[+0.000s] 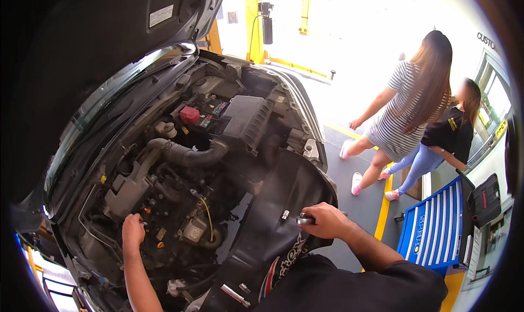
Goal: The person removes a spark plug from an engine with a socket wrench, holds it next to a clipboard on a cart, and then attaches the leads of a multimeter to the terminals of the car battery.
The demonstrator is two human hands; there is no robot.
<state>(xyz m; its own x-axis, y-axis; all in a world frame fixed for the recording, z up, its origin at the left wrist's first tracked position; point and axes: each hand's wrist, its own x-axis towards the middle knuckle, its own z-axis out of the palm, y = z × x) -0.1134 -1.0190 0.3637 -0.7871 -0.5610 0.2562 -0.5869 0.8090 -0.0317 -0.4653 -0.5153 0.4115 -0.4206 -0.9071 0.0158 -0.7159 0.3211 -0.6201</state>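
My left hand (133,232) reaches into the open engine bay, its fingers closed beside the grey plastic engine part (126,196). A small dark piece shows at the fingertips, too small to name. My right hand (327,221) is wrapped round a ratchet wrench (305,220), whose round metal head sticks out past the thumb over the black fender cover (284,181). Just left of that head, a short silver socket (285,215) lies on the cover. Nearer to me, a long socket or extension (234,295) and another small socket (244,287) rest on it too.
The raised hood (98,33) hangs over the left side. An air filter box (245,121), intake hose (191,155) and battery (210,111) fill the far bay. Two people (417,93) walk at the right, near a blue tool chest (434,222). A yellow lift post (252,22) stands behind.
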